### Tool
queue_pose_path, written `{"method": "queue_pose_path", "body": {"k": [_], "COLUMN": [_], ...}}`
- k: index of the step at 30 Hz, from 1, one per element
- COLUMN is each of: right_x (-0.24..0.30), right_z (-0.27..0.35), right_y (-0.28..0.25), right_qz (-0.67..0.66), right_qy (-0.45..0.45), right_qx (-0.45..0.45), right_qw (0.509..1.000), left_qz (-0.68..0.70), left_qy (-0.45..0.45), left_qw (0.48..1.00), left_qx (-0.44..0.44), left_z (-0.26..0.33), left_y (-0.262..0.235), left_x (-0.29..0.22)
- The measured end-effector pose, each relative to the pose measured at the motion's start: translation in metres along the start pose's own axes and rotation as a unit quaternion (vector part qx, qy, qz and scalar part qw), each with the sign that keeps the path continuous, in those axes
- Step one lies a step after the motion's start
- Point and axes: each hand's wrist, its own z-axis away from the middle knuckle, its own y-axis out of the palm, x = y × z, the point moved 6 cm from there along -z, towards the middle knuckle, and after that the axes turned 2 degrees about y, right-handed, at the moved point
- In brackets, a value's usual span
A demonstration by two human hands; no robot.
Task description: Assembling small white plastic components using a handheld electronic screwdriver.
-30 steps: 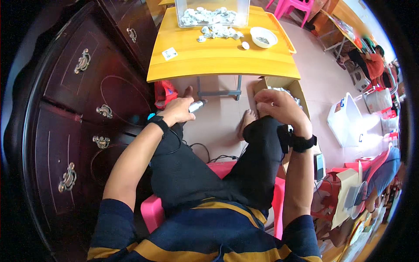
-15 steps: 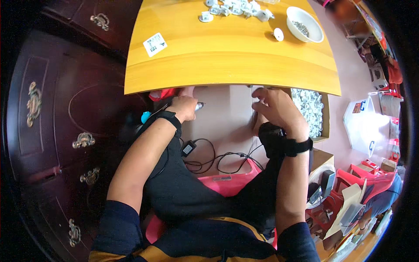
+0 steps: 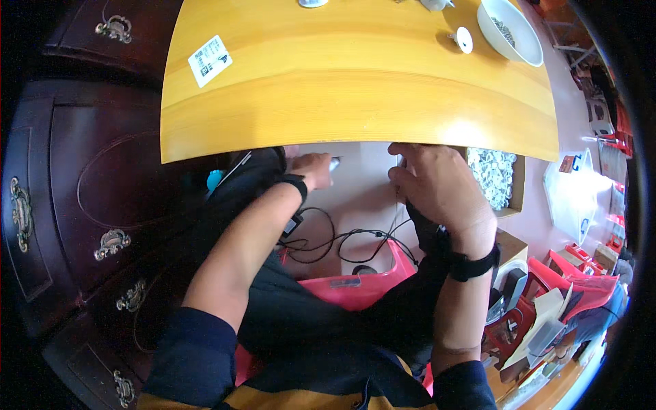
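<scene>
Below the front edge of the yellow wooden table (image 3: 355, 109), my left hand (image 3: 313, 171) is closed around a silver-nosed tool (image 3: 334, 164) that looks like an electric screwdriver; its rear is hidden by the hand. My right hand (image 3: 437, 181) is up against the table's front edge, thumb and forefinger apart with a gap between them. Its other fingers are partly hidden, and I make out nothing held there. Beside it, an open cardboard box holds many small white plastic parts (image 3: 492, 174). A round white piece (image 3: 465, 39) lies on the tabletop near a white bowl (image 3: 526, 37) of small metal bits.
A printed white card (image 3: 210, 61) lies at the table's left. Black cable (image 3: 328, 242) loops over the floor between my legs, by a pink stool (image 3: 348, 290). Dark drawers (image 3: 89, 225) stand left. A white bin (image 3: 570, 195) and red crates (image 3: 588, 283) are at right.
The view has shifted, so most of the white pieces on the table have left it. My left hand with the tool sits further right; my right fingers are now up at the table edge.
</scene>
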Motion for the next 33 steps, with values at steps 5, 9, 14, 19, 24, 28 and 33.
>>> {"method": "queue_pose_path", "body": {"k": [5, 9, 14, 19, 24, 28, 33], "right_x": [0.03, 0.064, 0.058, 0.063, 0.061, 0.061, 0.061], "right_z": [0.008, 0.029, 0.02, 0.024, 0.023, 0.023, 0.022], "right_y": [0.062, 0.074, 0.08, 0.071, 0.068, 0.072, 0.073], "right_qz": [0.288, 0.242, 0.163, 0.156, 0.178, 0.162, 0.146], "right_qy": [-0.065, -0.135, -0.056, -0.071, -0.044, -0.043, -0.047], "right_qx": [0.065, 0.142, 0.156, 0.123, 0.102, 0.095, 0.098], "right_qw": [0.953, 0.95, 0.973, 0.977, 0.978, 0.981, 0.983], "left_qz": [0.17, 0.111, 0.101, 0.104, 0.107, 0.093, 0.081], "left_qy": [0.083, 0.061, 0.083, 0.105, 0.11, 0.1, 0.088], "left_qw": [0.981, 0.991, 0.99, 0.986, 0.986, 0.988, 0.991], "left_qx": [-0.054, -0.034, -0.056, -0.072, -0.063, -0.073, -0.06], "left_z": [-0.012, -0.041, -0.05, -0.054, -0.061, -0.066, -0.067], "left_y": [0.001, 0.026, 0.029, 0.034, 0.038, 0.04, 0.042], "left_x": [-0.061, -0.097, -0.114, -0.123, -0.132, -0.133, -0.131]}}
